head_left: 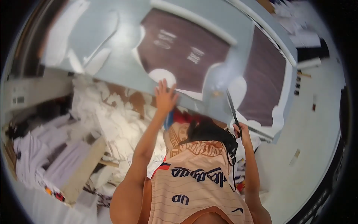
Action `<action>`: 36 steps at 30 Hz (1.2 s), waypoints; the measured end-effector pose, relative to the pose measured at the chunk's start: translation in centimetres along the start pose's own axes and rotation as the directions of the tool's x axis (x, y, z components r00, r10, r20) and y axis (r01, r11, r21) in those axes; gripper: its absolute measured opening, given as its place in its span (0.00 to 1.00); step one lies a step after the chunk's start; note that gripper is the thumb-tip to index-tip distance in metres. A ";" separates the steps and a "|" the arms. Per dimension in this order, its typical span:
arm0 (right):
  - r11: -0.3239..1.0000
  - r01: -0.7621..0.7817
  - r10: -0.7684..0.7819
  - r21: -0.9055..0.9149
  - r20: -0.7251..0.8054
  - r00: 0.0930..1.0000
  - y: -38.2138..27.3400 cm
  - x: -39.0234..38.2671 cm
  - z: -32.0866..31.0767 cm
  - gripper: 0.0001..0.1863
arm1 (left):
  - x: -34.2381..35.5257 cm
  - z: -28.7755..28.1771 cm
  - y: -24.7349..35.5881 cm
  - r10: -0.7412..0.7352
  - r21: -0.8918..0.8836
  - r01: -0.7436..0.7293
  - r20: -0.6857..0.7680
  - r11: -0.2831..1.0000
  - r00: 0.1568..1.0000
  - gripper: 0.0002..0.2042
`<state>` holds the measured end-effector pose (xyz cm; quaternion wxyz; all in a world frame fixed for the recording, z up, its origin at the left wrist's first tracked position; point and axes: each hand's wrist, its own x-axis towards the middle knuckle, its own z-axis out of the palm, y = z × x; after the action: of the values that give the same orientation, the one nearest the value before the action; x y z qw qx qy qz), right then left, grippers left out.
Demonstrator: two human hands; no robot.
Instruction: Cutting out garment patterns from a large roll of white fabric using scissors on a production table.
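Held in the right grip (242,131): black scissors (233,110), tips pointing away from the wearer. Flat, just beyond the left grip (166,98): dark maroon panel (182,48), white-edged, pale-printed. Beyond the right grip: second maroon panel (264,74), also flat, white-edged.

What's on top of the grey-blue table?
On the table lie a dark panel with white prints, a second dark panel to its right, and white pieces toward the left end. Whatever is directly beneath the left hand is covered.
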<state>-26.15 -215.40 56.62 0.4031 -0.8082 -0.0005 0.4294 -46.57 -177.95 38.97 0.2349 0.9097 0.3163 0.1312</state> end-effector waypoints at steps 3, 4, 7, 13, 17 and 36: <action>0.982 -0.076 0.103 -0.171 0.155 0.983 0.2 2.7 -0.3 0.17 | -1.6 0.2 0.7 -0.235 -0.072 0.226 -0.172 0.972 0.957 0.27; 0.973 -0.084 0.128 -0.216 0.195 0.973 0.3 3.3 -0.9 0.17 | -1.8 0.3 1.7 -0.339 -0.165 0.306 -0.244 0.938 0.908 0.28; 0.961 -0.048 0.163 -0.274 0.416 0.895 0.5 7.4 -3.0 0.18 | -3.1 1.8 6.1 -0.540 -0.196 0.504 -0.256 0.841 0.801 0.28; 0.918 0.014 0.260 -0.396 0.628 0.733 -2.5 15.5 -3.7 0.20 | -3.2 7.7 12.2 -0.734 -0.554 0.570 -0.115 0.607 0.670 0.15; 0.840 0.170 0.327 -0.515 0.730 0.600 -5.7 21.3 -2.7 0.19 | -1.9 10.4 15.1 -0.822 -0.640 0.590 -0.118 0.492 0.558 0.12; 0.818 0.274 0.344 -0.506 0.811 0.473 -4.8 26.5 2.1 0.19 | -3.1 14.2 16.2 -0.846 -0.966 0.233 0.219 -0.117 0.485 0.15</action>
<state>-9.20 -201.61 40.78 0.0709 -0.5505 -0.3188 0.7683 -35.13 -195.97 34.76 0.6715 0.2444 0.5742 0.3995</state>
